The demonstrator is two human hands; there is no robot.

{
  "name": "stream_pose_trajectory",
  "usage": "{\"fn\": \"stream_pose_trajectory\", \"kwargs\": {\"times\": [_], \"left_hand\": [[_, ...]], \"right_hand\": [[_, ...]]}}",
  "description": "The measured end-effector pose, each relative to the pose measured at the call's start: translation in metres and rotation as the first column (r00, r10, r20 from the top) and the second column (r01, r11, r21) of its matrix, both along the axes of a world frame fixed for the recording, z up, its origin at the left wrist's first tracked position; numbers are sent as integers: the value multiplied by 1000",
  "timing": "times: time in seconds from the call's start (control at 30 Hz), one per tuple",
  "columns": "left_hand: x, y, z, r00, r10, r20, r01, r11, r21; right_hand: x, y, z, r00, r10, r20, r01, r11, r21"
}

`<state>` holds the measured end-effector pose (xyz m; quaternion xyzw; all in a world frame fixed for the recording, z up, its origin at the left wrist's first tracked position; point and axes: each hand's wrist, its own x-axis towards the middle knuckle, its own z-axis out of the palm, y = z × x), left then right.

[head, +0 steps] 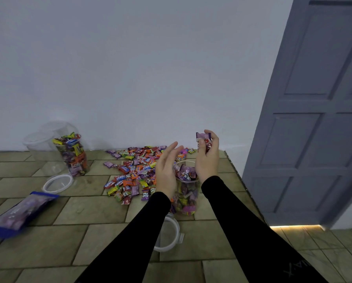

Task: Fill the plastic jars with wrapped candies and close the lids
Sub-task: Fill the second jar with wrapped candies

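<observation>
A clear plastic jar [186, 193] stands uncapped between my forearms, nearly full of wrapped candies. My right hand [207, 160] hovers just above and right of its mouth, shut on a few wrapped candies [201, 137], purple and red. My left hand [167, 170] is beside the jar's left rim, fingers apart and holding nothing. A loose pile of wrapped candies [138, 170] covers the surface behind and left of the jar. This jar's lid [171, 233] lies flat near me, partly under my left forearm. A second filled jar [75, 158] stands at the far left without its lid [57, 183].
Empty clear jars [42, 141] sit behind the filled one by the wall. A blue candy bag [19, 213] lies at the left front. The surface's right edge [242, 180] drops off toward a grey door [314, 119] and tiled floor.
</observation>
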<state>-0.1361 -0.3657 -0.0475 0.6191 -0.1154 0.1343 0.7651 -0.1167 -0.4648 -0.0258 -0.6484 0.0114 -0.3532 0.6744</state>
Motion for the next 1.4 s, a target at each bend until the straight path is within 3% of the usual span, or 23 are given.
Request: {"fn": "stream_pose_trajectory", "kwargs": {"times": [0.07,0.2,0.47,0.6,0.77,0.93,1.1,1.23,1.4], "left_hand": [[4,-1,-5,993,53,-109,-53,999,5],[0,-4,-14,926,-140,-350,117,989,-86],[3,-16,-22,928,-93,-360,43,989,-145],[7,-14,-26,923,-90,-375,46,991,-126],[5,-11,-28,908,-66,-413,33,996,-86],[6,-13,-25,913,-59,-403,27,996,-84],[8,-12,-28,923,-54,-381,17,995,-98],[9,-11,-29,920,-59,-388,37,997,-65],[9,-12,-30,919,-64,-389,42,997,-65]], "right_hand": [[-1,-1,2,1000,18,0,-18,1000,17],[-2,-6,-2,990,142,13,-142,990,-18],[-10,-18,-10,944,329,-16,-326,926,-190],[-15,-18,-13,922,387,-17,-383,903,-194],[-14,-20,-16,921,378,-98,-390,879,-273],[-15,-18,-15,926,371,-74,-370,850,-375],[-17,-17,-12,866,475,-157,-489,740,-461],[-19,-24,-11,930,357,-85,-353,811,-466],[-25,-38,-19,981,193,21,-123,698,-706]]}}
